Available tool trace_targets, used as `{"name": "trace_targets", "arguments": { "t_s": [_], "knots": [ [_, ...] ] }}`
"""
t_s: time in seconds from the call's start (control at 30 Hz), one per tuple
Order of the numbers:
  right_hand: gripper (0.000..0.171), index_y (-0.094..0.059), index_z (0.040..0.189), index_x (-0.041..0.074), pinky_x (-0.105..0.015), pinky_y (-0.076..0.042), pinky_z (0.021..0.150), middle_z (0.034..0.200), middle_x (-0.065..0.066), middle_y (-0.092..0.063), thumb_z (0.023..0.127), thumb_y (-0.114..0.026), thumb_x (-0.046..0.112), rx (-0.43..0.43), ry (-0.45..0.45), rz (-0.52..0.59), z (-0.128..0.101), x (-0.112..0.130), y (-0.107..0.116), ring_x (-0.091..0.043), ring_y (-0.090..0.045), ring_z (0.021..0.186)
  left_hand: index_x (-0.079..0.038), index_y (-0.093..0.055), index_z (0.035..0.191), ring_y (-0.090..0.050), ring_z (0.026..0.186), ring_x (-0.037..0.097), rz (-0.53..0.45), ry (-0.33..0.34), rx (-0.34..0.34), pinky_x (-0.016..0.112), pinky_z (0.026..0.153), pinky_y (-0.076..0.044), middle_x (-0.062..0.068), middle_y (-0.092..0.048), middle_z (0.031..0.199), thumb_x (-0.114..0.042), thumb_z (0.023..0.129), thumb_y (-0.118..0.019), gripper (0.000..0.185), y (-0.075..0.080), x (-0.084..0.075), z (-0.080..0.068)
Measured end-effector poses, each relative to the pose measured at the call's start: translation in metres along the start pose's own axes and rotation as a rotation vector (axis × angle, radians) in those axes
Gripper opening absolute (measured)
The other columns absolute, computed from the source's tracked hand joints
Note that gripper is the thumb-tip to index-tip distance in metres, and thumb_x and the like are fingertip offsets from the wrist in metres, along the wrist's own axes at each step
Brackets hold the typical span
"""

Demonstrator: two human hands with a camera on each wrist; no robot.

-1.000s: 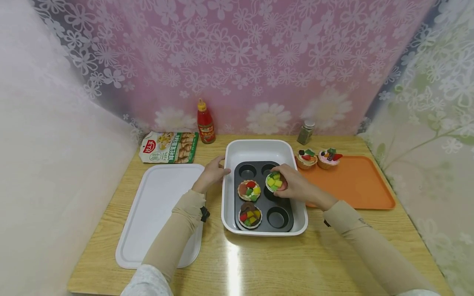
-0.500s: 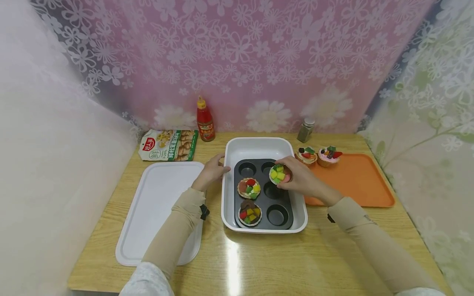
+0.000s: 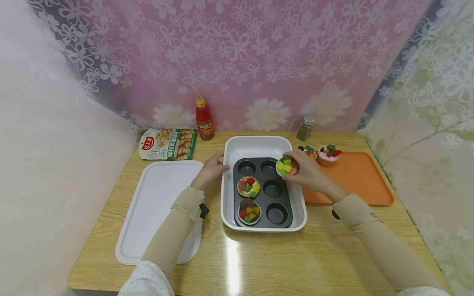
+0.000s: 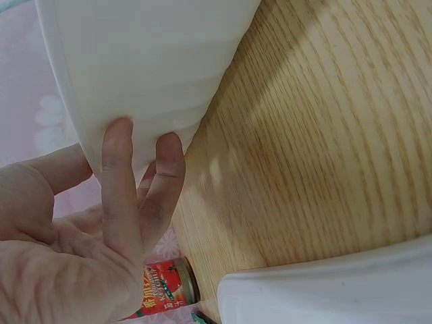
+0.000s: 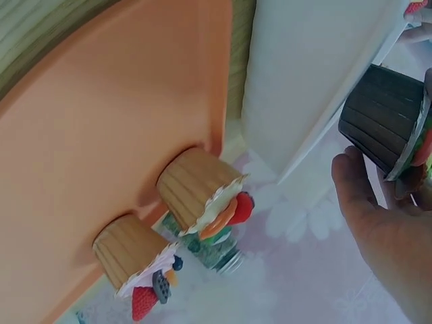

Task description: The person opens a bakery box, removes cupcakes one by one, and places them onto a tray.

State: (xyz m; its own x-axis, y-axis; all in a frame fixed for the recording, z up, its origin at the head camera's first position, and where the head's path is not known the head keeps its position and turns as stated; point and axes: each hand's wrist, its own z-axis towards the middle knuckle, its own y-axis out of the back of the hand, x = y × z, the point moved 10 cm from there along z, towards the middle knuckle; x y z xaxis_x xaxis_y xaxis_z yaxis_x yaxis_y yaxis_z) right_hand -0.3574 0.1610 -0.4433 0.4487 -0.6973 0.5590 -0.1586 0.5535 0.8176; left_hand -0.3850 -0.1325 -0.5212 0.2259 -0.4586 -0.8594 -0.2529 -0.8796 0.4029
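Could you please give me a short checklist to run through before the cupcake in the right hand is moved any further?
1. Grip: the right hand holds the fruit-topped cupcake by its dark liner. Ok.
2. Clear of the muffin tin: the cupcake is lifted above the rim of the white baking dish. Ok.
3. Dish steadied: the left hand grips the dish's left rim. Ok.
4. Room on the orange tray: two cupcakes stand at its far left corner, with bare tray in front of them. Ok.
5. Toppings secure: cannot tell.
6. Two cupcakes left in the tin sit upright in their cups. Ok.
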Motion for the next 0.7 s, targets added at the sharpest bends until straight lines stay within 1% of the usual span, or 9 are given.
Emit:
{"name": "trace_targets", "arguments": {
  "t_s": [0.17,0.27,0.43,0.53,0.7],
  "knots": [
    [0.074,-0.056,0.144,0.001,-0.043,-0.049,0.088,0.123,-0.016,-0.059,0.081,-0.092,0.015,-0.060,-0.003,-0.022,0.000,-0.008,0.012,-0.026,-0.054,0.098,-0.019,-0.038,0.163,-0.069,0.116,0.035,-0.003,0.007,0.005,0.045,0.091,-0.064,0.022,-0.061,0.135,-0.019,0.105,-0.064,0.064,0.000,0.001,0.001],
    [0.076,-0.056,0.144,-0.001,-0.047,-0.048,0.092,0.129,-0.020,-0.060,0.080,-0.093,0.014,-0.091,-0.002,-0.025,0.000,-0.013,0.018,-0.030,-0.055,0.103,-0.020,-0.038,0.164,-0.069,0.116,0.035,0.000,0.011,0.005,0.046,0.092,-0.064,0.023,-0.060,0.136,-0.019,0.105,-0.064,0.064,-0.001,0.002,0.002],
    [0.074,-0.053,0.146,-0.001,-0.056,-0.050,0.099,0.137,-0.023,-0.058,0.084,-0.090,0.016,-0.112,-0.043,-0.021,-0.003,-0.021,0.029,-0.035,-0.056,0.112,-0.020,-0.038,0.164,-0.069,0.114,0.034,0.006,0.019,0.005,0.046,0.093,-0.064,0.022,-0.060,0.134,-0.020,0.105,-0.064,0.064,-0.001,0.003,0.002],
    [0.073,-0.053,0.146,-0.001,-0.058,-0.050,0.100,0.136,-0.023,-0.057,0.085,-0.089,0.016,-0.127,-0.057,-0.025,-0.005,-0.025,0.037,-0.036,-0.055,0.113,-0.020,-0.038,0.163,-0.069,0.114,0.034,0.004,0.018,0.005,0.047,0.094,-0.064,0.022,-0.061,0.134,-0.019,0.105,-0.064,0.064,-0.001,0.004,0.002],
    [0.071,-0.052,0.145,-0.003,-0.056,-0.049,0.098,0.134,-0.025,-0.057,0.086,-0.088,0.015,-0.150,-0.071,-0.031,-0.008,-0.033,0.049,-0.037,-0.056,0.110,-0.020,-0.037,0.164,-0.070,0.114,0.034,-0.002,0.009,0.004,0.046,0.092,-0.064,0.022,-0.060,0.135,-0.019,0.105,-0.064,0.065,0.000,0.003,0.002]
  ]
}}
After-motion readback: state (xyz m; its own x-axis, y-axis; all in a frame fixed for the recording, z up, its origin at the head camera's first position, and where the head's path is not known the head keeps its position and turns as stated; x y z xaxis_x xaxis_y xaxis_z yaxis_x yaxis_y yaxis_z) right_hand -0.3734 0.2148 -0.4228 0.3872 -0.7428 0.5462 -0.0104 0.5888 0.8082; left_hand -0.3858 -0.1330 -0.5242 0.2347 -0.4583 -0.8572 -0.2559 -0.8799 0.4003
